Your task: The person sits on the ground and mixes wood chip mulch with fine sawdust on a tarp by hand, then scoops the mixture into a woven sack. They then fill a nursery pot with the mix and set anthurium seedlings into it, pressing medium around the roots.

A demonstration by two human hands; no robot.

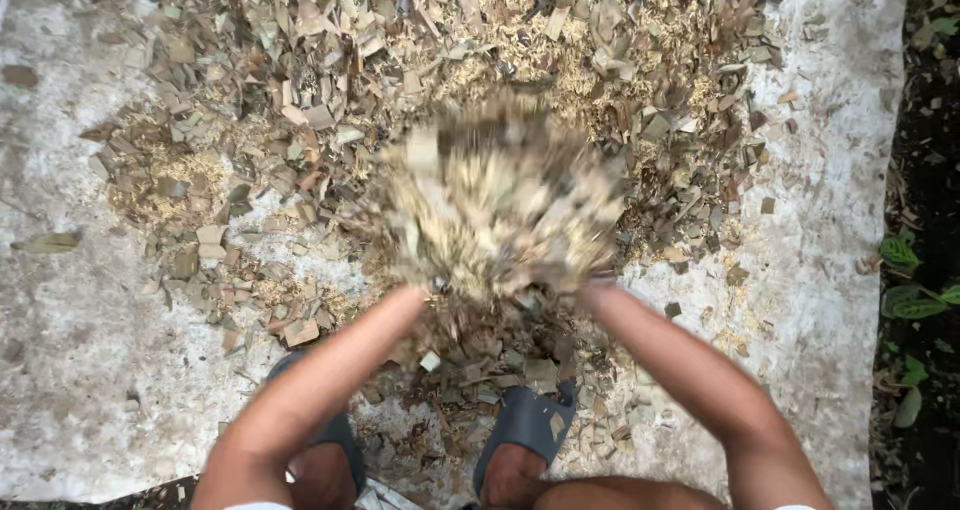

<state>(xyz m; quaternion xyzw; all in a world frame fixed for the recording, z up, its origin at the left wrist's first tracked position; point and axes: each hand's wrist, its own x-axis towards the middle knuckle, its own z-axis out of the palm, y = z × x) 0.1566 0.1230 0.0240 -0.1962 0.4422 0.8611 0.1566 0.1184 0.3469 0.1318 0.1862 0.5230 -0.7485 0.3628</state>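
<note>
Both hands, left (432, 288) and right (590, 288), lift a blurred clump of chips (500, 195); fingers hidden, grip unclear. Most chips (300, 90) lie spread on the sheet (60, 370) beyond the fingers

Both forearms reach forward and lift a blurred heap of chips (497, 195) above the ground. The left hand (425, 288) and the right hand (590, 288) are mostly hidden under this heap, so the fingers cannot be seen. Below lies a wide pile (330, 90) of dry wood chips and sawdust on a pale sheet (80, 370). Two dark sandals (525, 425) stand near its lower edge. Green leaves (915, 300) grow at the right.
</note>
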